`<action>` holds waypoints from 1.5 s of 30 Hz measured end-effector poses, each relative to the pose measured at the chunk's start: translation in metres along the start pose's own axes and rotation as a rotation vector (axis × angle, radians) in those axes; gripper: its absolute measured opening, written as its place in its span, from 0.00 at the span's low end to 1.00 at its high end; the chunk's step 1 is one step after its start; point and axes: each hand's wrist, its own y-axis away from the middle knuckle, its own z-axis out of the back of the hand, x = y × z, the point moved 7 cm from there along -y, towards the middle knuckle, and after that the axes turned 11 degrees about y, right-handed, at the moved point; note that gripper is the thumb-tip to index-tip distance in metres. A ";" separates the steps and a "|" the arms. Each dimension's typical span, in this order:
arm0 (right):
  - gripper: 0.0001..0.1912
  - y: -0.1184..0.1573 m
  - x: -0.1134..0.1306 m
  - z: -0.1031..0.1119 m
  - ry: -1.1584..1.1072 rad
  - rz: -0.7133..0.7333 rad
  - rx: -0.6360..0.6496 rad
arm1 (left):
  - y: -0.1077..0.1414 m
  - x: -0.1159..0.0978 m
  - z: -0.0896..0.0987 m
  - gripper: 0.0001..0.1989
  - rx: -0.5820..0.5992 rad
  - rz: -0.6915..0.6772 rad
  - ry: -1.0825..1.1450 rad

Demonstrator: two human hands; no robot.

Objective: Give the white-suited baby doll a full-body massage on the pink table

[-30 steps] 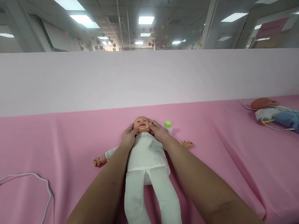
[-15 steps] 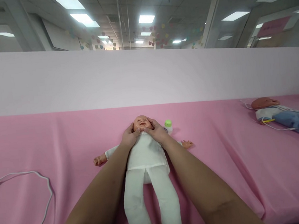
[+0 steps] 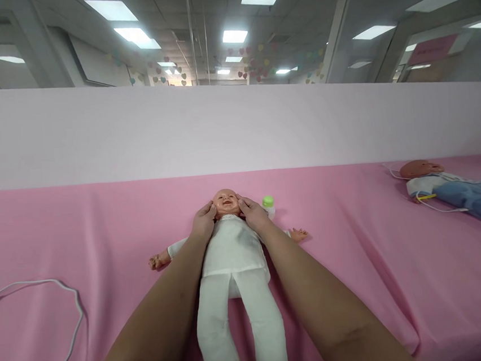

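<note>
A baby doll (image 3: 233,249) in a white top and white trousers lies on its back with its arms spread and its head away from me. My left hand (image 3: 204,220) cups the left side of its head, fingertips at the cheek and ear. On the opposite cheek my right hand (image 3: 252,212) does the same, thumb near the jaw. Both hands touch the head, and their undersides are hidden. A small bottle with a green cap (image 3: 268,202) stands just beyond my right hand, partly covered by it.
Pink cloth (image 3: 118,232) covers the table. To the right lies a second doll (image 3: 458,190) in blue and white clothing, with thin tubing on it. A white cable (image 3: 76,310) curves over the left side. A white partition (image 3: 235,130) stands along the back, glass above it.
My thumbs have shifted outward from the doll's chin toward its cheeks. Both hands stay at the head. The camera view has shifted slightly.
</note>
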 end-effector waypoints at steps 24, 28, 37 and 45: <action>0.30 0.053 0.045 0.089 0.779 0.067 -0.275 | 0.040 -0.077 -0.120 0.18 0.134 0.123 -0.141; 0.41 0.045 0.033 0.066 0.825 -0.011 -0.064 | 0.043 -0.037 -0.148 0.18 0.020 0.452 -0.005; 0.38 0.046 0.037 0.064 0.831 0.051 -0.074 | 0.036 0.009 -0.183 0.12 -0.123 0.560 0.065; 0.44 0.048 0.036 0.061 0.857 0.044 -0.106 | 0.041 -0.002 -0.162 0.16 -0.165 0.515 0.160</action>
